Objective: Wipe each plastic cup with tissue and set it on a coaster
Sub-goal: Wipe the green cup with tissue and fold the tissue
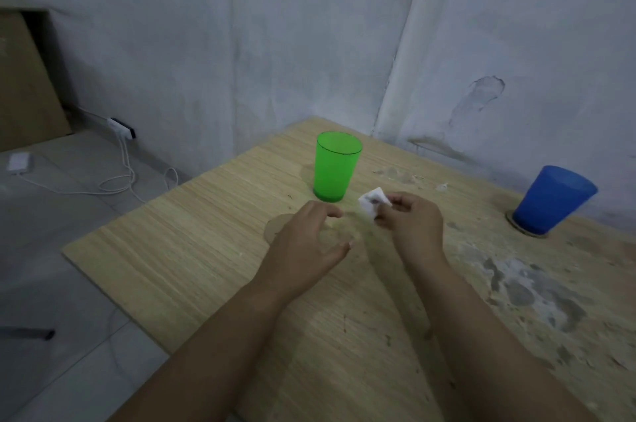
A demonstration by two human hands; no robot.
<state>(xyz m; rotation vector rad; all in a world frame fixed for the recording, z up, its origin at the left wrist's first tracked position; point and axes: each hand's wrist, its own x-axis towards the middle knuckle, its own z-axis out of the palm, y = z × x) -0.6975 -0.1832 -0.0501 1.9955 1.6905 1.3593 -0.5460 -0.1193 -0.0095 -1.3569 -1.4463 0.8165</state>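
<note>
From the head camera, the green cup (337, 166) stands upright on the bare desk (206, 249) toward its far corner, not yet on a coaster. An empty coaster (275, 227) lies just on the near side of it, partly hidden under the left hand (306, 242). That hand hovers open above the desk, fingers spread and curved with nothing in them, its fingertips near the base of the green cup but apart from it. The right hand (409, 225) is closed around a small crumpled tissue (373, 203), pinched between thumb and fingers, with the paper sticking out toward the cup. Over by the right edge of the desk, the blue cup (554, 197) already sits on its own coaster (526, 230), so that one looks finished.

The step in hand appears to be taking up the green cup for wiping. To do it well, the person should wrap the open left hand around the lower wall of the cup, where it is narrowest and easiest to hold firmly, and lift it clear. The tissue is small and wadded, so it may help to open it out a little before running it around the rim and sides. The light cup could tip if nudged at the top.
</note>
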